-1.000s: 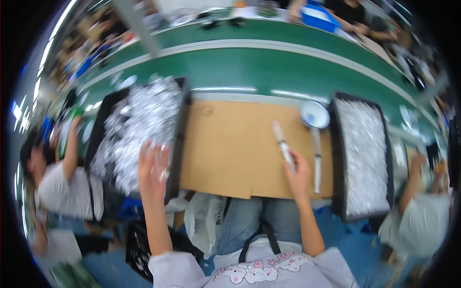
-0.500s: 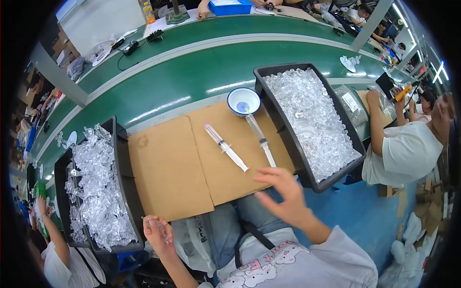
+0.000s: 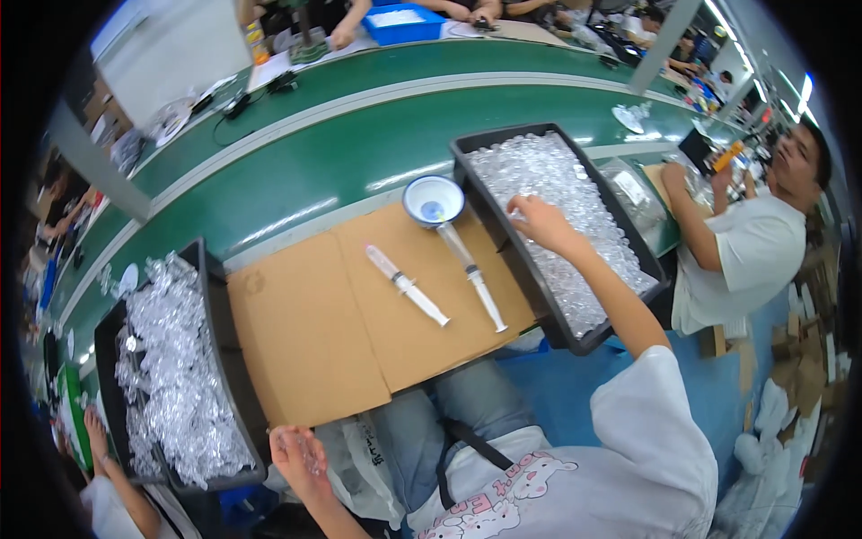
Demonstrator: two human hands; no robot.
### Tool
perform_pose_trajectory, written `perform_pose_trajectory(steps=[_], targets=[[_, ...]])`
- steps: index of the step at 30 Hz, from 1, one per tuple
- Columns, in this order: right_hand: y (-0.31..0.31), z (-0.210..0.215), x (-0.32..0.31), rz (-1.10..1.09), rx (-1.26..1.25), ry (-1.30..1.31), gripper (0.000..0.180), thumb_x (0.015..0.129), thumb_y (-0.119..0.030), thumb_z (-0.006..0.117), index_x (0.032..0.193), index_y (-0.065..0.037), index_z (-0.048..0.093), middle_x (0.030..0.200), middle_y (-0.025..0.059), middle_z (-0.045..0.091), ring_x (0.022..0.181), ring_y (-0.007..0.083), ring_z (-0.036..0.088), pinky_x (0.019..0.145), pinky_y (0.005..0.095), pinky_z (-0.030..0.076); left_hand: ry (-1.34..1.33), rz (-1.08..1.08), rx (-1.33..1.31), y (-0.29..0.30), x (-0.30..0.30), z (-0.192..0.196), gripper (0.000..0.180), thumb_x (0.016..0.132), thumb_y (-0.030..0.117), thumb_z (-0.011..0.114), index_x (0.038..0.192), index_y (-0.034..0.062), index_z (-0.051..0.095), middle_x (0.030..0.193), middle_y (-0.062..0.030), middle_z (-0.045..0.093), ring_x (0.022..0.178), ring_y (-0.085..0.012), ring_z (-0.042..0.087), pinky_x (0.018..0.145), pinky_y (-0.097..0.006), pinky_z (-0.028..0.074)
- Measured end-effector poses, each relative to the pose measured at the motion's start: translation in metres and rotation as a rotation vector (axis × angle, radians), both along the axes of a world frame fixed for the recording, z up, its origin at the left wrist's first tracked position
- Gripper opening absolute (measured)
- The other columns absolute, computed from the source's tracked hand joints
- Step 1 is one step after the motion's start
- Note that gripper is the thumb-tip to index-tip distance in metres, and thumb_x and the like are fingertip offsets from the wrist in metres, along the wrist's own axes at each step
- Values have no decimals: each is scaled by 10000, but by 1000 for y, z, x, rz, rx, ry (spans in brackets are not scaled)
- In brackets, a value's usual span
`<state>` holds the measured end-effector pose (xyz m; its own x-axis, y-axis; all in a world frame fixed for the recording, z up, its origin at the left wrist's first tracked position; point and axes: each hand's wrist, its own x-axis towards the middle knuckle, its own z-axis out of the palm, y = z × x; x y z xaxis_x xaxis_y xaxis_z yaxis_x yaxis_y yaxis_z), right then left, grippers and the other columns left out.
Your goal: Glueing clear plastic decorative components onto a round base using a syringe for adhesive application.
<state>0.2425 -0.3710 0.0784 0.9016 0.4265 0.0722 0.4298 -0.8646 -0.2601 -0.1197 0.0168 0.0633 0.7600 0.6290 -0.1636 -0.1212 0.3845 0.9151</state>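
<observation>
My left hand (image 3: 303, 460), low beside the left bin, is closed around clear plastic pieces (image 3: 311, 456); their exact shape is hard to make out. Over the far part of the right black bin (image 3: 558, 334), my right hand (image 3: 544, 225) has its fingers bent and slightly apart above small clear faceted plastic pieces (image 3: 593, 260). Nothing shows in that hand. Two syringes lie on the cardboard: one (image 3: 406, 284) with a pinkish tip, another (image 3: 471, 277) with its tip at a white, blue-rimmed bowl (image 3: 434, 199).
The left black bin (image 3: 235, 359) is heaped with larger clear plastic parts (image 3: 180, 377). Cardboard sheets (image 3: 305, 332) cover the work surface between the bins. Beyond runs a green bench (image 3: 377, 135). A co-worker (image 3: 741, 242) sits close at the right, near a clear bag (image 3: 633, 193).
My right hand has moved from above the cardboard's near edge, up and right, over the right bin. My left hand still holds the clear pieces. The view has shifted slightly.
</observation>
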Motion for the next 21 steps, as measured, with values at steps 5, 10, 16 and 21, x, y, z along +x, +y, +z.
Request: perform_pose_trajectory(steps=[5, 10, 16, 21], targets=[[-1, -3, 4, -31, -2, 59, 219, 866, -311, 629, 1007, -151, 581, 871, 124, 620, 873, 308, 622, 754, 407, 493, 1, 16, 23, 3, -6, -7, 161, 996, 224, 518, 977, 64, 516, 815, -65, 539, 439, -85, 458, 328, -177, 314], [-9, 0, 8, -67, 6, 171, 239, 846, -318, 630, 1018, -157, 590, 851, 122, 667, 879, 321, 640, 743, 434, 495, -45, -39, -15, -3, 4, -13, 169, 992, 230, 527, 980, 62, 518, 815, -72, 555, 447, -92, 477, 335, -183, 316], [-23, -3, 12, -102, 149, 173, 323, 802, -265, 685, 1078, -121, 599, 808, 101, 661, 809, 288, 644, 719, 404, 496, -30, -67, -31, -13, 15, -18, 171, 986, 252, 539, 990, 81, 526, 828, -62, 559, 447, -98, 478, 330, -188, 330], [-34, -7, 13, -3, 85, 52, 348, 770, -257, 719, 1060, -92, 623, 780, 84, 657, 766, 274, 645, 706, 387, 503, -15, -60, -51, -16, 17, -21, 175, 982, 256, 547, 994, 83, 528, 835, -68, 570, 456, -108, 498, 330, -193, 334]])
